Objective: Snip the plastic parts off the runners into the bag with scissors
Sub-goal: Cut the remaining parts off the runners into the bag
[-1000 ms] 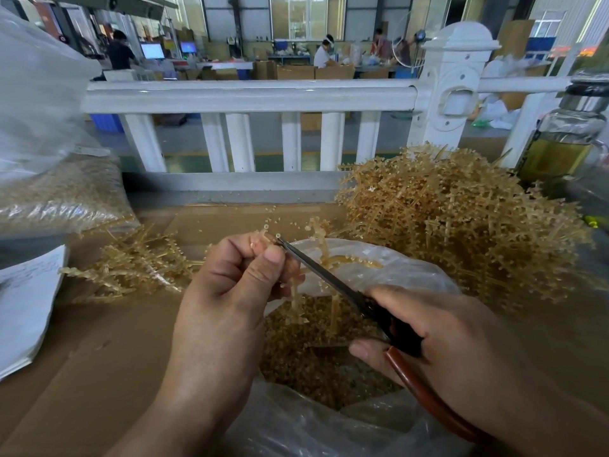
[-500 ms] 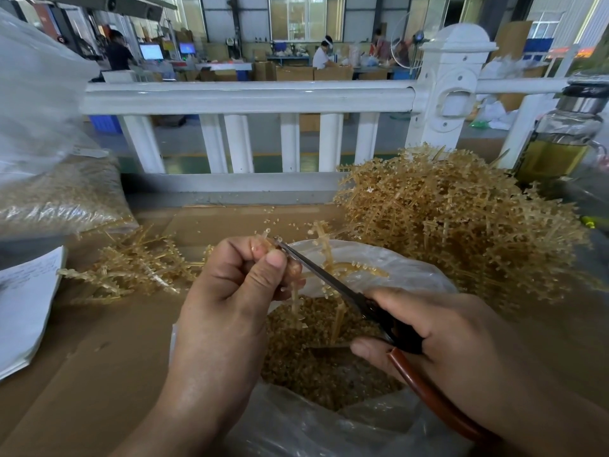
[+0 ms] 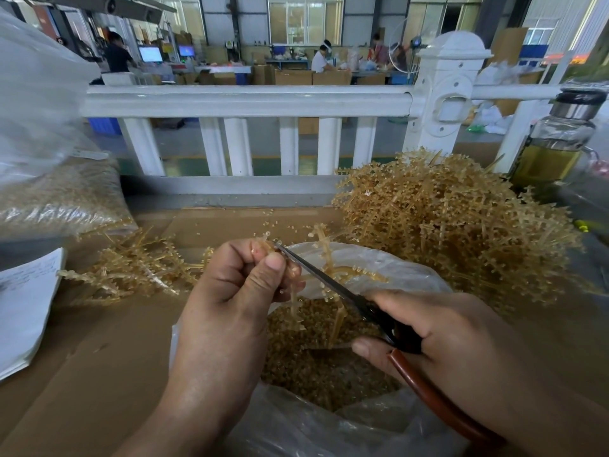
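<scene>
Head view: over the open bag (image 3: 395, 275), the left hand (image 3: 230, 291) pinches a runner (image 3: 322, 240) between thumb and curled fingers, branches dangling into the bag's mouth. The right hand (image 3: 438, 331) grips the scissors (image 3: 329, 282) by the brown handles, blades showing as one thin line, tip at the pinched runner above the bag's far-left rim. Snipped parts (image 3: 313, 367) fill the bag. Right of the bag, a big heap (image 3: 454, 232) of runners; left, a smaller heap (image 3: 131, 272); beyond it, a white railing (image 3: 247, 100).
</scene>
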